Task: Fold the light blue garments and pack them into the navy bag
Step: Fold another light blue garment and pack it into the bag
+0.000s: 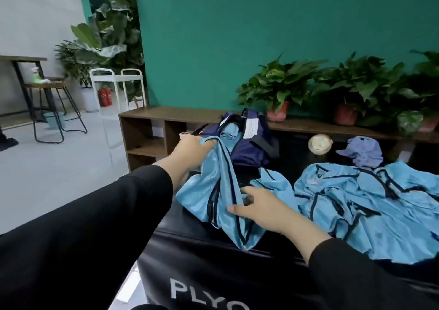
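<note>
A light blue garment with dark trim (213, 191) lies bunched on the black padded surface (190, 245). My left hand (192, 150) grips its upper edge and lifts it toward the navy bag (251, 145), which sits open just behind, with a light blue piece (229, 130) showing inside. My right hand (259, 208) rests on the garment's lower part with fingers spread. More light blue garments (370, 202) lie spread in a loose pile to the right.
A purple cap (363, 151) and a round lidded container (319, 143) lie behind the pile. A wooden shelf unit (152, 129) with potted plants (278, 88) runs along the green wall. A white cart (116, 88) and stools stand at the left.
</note>
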